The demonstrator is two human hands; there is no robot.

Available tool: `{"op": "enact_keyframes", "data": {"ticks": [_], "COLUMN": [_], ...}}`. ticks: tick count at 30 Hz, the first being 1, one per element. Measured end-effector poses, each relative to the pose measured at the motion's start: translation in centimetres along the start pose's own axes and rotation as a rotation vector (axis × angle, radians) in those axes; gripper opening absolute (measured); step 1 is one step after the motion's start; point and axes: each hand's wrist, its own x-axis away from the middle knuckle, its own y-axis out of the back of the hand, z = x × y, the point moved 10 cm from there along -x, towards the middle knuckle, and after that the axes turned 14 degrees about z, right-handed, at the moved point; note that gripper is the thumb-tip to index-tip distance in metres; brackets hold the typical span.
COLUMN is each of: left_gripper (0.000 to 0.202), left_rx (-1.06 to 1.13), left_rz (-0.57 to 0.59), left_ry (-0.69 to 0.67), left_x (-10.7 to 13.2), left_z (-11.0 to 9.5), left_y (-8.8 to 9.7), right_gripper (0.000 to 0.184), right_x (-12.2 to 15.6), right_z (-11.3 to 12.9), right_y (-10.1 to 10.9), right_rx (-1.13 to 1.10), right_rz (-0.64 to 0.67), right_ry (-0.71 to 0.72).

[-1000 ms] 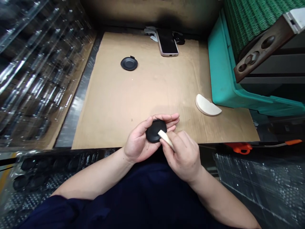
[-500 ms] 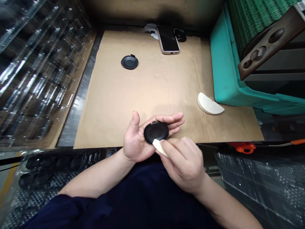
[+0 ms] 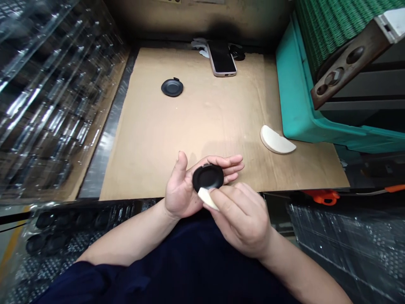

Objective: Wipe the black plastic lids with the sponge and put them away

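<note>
My left hand (image 3: 181, 195) lies palm up with its fingers stretched out and thumb raised, bearing a black round compact-like lid (image 3: 208, 177) with a small hinge tab at its far edge. Pinched between the thumb and fingers of my right hand (image 3: 242, 215) is a cream sponge wedge (image 3: 207, 198). Its tip touches the near rim of the lid. A second black round lid (image 3: 172, 87) rests on the cardboard (image 3: 142, 139) farther off to the left. To the right lies a cream half-round sponge (image 3: 276, 140).
A phone (image 3: 222, 59) lies at the back of the cardboard. Clear plastic trays (image 3: 53, 105) are stacked at left, with more trays (image 3: 341, 245) low at right. At right stand a teal crate (image 3: 295, 93), a green woven belt (image 3: 341, 29) and a rusty metal bracket (image 3: 354, 63).
The sponge wedge has shifted slightly left and toward me along the lid's near rim. The left hand still bears the lid. The whole view has tilted a little.
</note>
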Motion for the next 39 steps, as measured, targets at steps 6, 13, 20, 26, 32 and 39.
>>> {"op": "enact_keyframes", "data": {"ticks": [6, 13, 20, 26, 32, 39], "left_gripper": [0.072, 0.079, 0.077, 0.085, 0.077, 0.044], "left_rx": [-0.026, -0.054, -0.054, -0.036, -0.044, -0.017], "left_rz": [-0.014, -0.003, -0.009, 0.041, 0.052, -0.014], "left_ry": [-0.01, 0.004, 0.007, -0.015, -0.035, -0.037], "left_x": [0.0, -0.1, -0.1, -0.2, 0.0, 0.0], "left_z": [0.0, 0.2, 0.3, 0.1, 0.0, 0.2], "left_y": [0.1, 0.1, 0.2, -0.1, -0.1, 0.4], "right_gripper": [0.017, 0.021, 0.012, 0.022, 0.024, 0.022], "right_x": [-0.5, -0.1, -0.1, 1.0, 2.0, 0.9], "right_z": [-1.4, -1.2, -1.5, -2.9, -2.8, -0.2], "right_y": [0.5, 0.0, -0.2, 1.7, 1.4, -0.4], "right_rx": [0.129, 0.11, 0.124, -0.038, -0.031, 0.03], "right_rz": [-0.01, -0.011, 0.074, -0.053, 0.027, 0.012], "right_ry": [-0.057, -0.032, -0.136, -0.16, -0.147, 0.005]}}
